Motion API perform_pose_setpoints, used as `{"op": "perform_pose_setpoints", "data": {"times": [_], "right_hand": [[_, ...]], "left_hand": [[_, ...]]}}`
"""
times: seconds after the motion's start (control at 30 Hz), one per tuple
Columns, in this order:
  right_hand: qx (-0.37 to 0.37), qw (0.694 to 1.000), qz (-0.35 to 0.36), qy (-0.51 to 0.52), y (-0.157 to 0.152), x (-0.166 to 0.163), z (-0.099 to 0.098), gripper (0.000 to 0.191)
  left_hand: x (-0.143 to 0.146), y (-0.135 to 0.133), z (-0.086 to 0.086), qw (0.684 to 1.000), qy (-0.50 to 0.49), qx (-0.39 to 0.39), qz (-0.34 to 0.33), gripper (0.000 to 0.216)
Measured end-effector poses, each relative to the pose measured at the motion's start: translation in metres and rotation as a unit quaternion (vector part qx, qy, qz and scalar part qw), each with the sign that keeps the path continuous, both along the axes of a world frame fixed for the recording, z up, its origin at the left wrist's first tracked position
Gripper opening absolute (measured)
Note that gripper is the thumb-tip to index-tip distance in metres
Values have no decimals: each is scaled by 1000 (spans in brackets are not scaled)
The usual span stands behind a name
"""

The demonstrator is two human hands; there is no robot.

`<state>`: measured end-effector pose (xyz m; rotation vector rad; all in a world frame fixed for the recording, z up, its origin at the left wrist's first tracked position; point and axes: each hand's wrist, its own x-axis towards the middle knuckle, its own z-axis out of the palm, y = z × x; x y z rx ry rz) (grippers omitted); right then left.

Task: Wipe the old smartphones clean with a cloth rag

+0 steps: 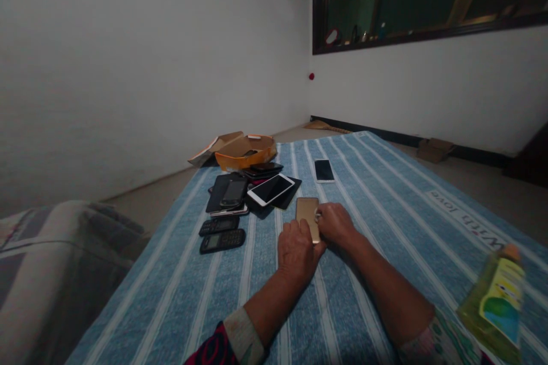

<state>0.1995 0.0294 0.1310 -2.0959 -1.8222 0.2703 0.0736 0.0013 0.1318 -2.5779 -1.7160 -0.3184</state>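
Note:
A gold smartphone (308, 209) lies back side up on the striped cloth in front of me. My left hand (296, 248) grips its lower left part, fingers over the back and thumb at the bottom end. At the phone's right edge my right hand (337, 222) is closed, its fingertips against the back. Something small and pale (317, 215) shows at those fingertips; its kind is too small to tell. Beyond the hands lies a white smartphone (324, 171), dark screen up. To the left, another white smartphone (272, 189) rests on a pile of dark phones.
Two black keypad phones (222, 240) lie left of my hands, near a dark phone (234, 191) on a stack. An open orange box (246, 158) stands at the far left. A bottle of yellow-green liquid (496, 302) is at the near right. The blue striped cloth (381, 194) covers the surface.

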Motion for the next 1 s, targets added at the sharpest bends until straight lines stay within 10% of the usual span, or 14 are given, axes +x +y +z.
{"op": "perform_pose_setpoints", "data": {"times": [0.4,0.7,1.0], "right_hand": [[90,981,-63,161,20,44,-16,32],[107,976,-58,180,24,45,-17,31],[65,991,20,117,22,28,-3,27]], "left_hand": [[-2,32,16,981,-60,-125,-132,44],[-1,100,28,965,13,-164,-207,120],[5,100,23,962,36,-162,-216,100]]}}
